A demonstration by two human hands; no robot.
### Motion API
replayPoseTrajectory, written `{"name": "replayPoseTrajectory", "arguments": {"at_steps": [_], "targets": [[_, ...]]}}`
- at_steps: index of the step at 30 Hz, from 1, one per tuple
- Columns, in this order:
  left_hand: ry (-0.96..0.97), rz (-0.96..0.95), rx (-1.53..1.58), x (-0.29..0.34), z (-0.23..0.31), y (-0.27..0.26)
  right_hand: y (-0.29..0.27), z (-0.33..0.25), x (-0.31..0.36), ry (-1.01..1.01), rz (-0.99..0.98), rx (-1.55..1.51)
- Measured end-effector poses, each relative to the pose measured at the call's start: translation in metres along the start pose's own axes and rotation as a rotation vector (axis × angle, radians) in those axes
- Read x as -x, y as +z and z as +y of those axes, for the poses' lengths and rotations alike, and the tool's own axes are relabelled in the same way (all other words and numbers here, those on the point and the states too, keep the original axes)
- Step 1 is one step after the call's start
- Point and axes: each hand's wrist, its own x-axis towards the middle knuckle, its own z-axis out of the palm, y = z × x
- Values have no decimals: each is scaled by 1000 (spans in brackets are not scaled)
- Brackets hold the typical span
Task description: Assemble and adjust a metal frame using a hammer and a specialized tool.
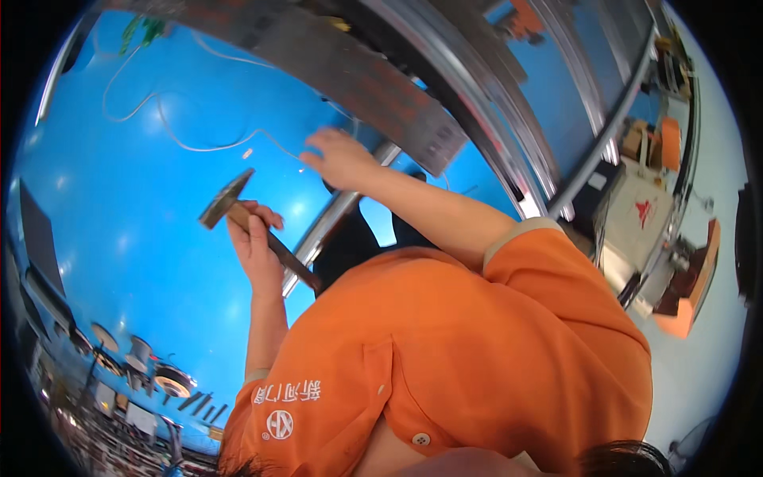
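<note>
My left hand (256,242) is closed round the wooden handle of a hammer (228,197), close under its metal head. The hammer head points up and to the left, and the handle slants down toward my waist. Farther up, my right hand (340,157) reaches over a shiny metal rail (322,230). Its fingers are slightly blurred but look apart, with nothing visible in them. Just beyond that hand lies a long grey-brown beam (358,75) with reddish marks.
A thin white cable (187,145) winds across the shiny blue floor (119,207). Long silver metal profiles (493,87) run along the upper right. Rolls and loose parts (139,354) stand at the lower left. A pale box (640,211) is at the right.
</note>
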Motion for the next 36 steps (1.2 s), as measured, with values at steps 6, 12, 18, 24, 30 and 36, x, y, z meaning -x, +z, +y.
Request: {"name": "replayPoseTrajectory", "arguments": {"at_steps": [6, 12, 18, 24, 30, 36], "targets": [[345, -390, 111, 4, 38, 119, -147, -22, 132, -132, -320, -843], [282, -796, -220, 49, 53, 234, -222, 60, 252, -308, 211, -576], [1048, -674, -856, 70, -22, 305, -231, 157, 387, 454, 486, -600], [1166, -671, -1098, 78, -37, 329, -213, 168, 438, 584, 538, -760], [1276, -789, -1087, 58, -39, 327, -199, 153, 429, 470, 476, -486], [1371, -846, -831, 27, -39, 326, -193, 126, 412, 428, 581, -310]]}}
